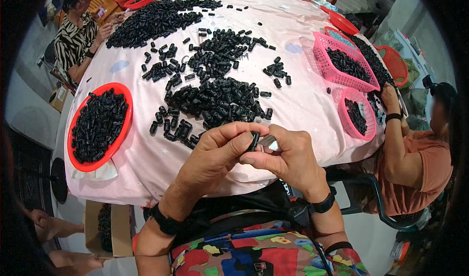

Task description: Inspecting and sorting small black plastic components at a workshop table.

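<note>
My left hand (pixel 207 151) pinches a small black plastic part (pixel 253 142), which looks like a cord lock, between thumb and fingertips. Close against it, my right hand (pixel 295 159) grips a small silvery blade-like piece (pixel 268 141); the rest of that piece is hidden by the fingers. Both hands are raised over the near edge of the table. Just beyond them lies a loose heap of similar black parts (pixel 220 98) on the pale pink tablecloth (pixel 298 105). A round red tray (pixel 90 168) full of black pieces stands to the left.
At the right stand a pink rectangular basket (pixel 337 78) and a round pink basket (pixel 359 135), both holding black pieces. A larger black heap (pixel 151 24) lies far left. Co-workers sit at the right (pixel 410 163) and far left (pixel 73 37). A cardboard box (pixel 122 232) stands below left.
</note>
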`<action>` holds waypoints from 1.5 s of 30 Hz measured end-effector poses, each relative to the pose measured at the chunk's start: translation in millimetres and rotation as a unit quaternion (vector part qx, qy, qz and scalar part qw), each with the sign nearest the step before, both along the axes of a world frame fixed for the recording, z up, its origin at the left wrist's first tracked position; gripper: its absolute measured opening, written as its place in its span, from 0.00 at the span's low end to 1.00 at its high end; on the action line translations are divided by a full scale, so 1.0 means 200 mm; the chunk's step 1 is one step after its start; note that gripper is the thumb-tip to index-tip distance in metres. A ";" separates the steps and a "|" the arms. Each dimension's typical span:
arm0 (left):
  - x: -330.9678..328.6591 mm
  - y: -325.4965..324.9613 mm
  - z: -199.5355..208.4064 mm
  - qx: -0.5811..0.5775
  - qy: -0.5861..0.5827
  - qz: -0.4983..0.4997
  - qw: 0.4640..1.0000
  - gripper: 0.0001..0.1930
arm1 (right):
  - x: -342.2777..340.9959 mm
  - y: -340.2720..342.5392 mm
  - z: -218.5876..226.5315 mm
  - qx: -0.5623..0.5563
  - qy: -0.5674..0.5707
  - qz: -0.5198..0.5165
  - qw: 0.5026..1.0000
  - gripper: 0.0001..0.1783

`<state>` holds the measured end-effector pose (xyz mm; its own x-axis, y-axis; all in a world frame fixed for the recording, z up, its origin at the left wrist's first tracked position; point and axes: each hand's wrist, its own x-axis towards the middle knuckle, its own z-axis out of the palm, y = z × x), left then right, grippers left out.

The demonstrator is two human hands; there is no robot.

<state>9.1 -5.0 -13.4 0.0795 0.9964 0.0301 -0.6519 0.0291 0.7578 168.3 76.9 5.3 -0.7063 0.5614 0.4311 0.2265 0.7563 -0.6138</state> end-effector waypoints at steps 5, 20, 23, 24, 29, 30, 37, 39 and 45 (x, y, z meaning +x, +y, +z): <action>0.00 0.00 0.00 0.004 0.019 0.005 1.000 0.14 | 0.00 0.00 0.01 0.002 -0.018 -0.002 1.000 0.24; 0.00 0.00 -0.01 0.007 0.029 0.007 1.000 0.14 | 0.00 0.00 -0.01 0.009 -0.009 -0.005 1.000 0.25; -0.01 0.00 -0.02 0.001 0.034 0.001 0.999 0.14 | 0.01 0.01 0.00 0.006 -0.023 0.015 1.000 0.19; -0.01 0.01 -0.02 0.001 0.034 0.001 0.999 0.14 | 0.01 0.01 0.00 0.006 -0.023 0.014 1.000 0.19; 0.01 0.01 -0.02 0.001 0.025 0.023 0.999 0.13 | 0.00 0.00 -0.02 -0.004 -0.016 0.003 1.000 0.23; 0.01 0.00 -0.02 0.000 0.025 0.023 0.999 0.13 | 0.00 0.00 -0.02 -0.004 -0.016 0.003 1.000 0.23; 0.00 -0.01 0.00 0.003 0.023 0.003 1.000 0.14 | 0.00 -0.01 -0.01 -0.019 -0.001 -0.001 1.000 0.24; 0.00 -0.01 0.00 -0.003 0.027 0.002 1.000 0.14 | 0.00 0.00 -0.01 -0.017 -0.006 0.000 1.000 0.24; 0.01 0.00 -0.01 0.006 0.032 0.022 0.999 0.13 | 0.00 0.00 -0.02 -0.002 -0.015 0.004 1.000 0.24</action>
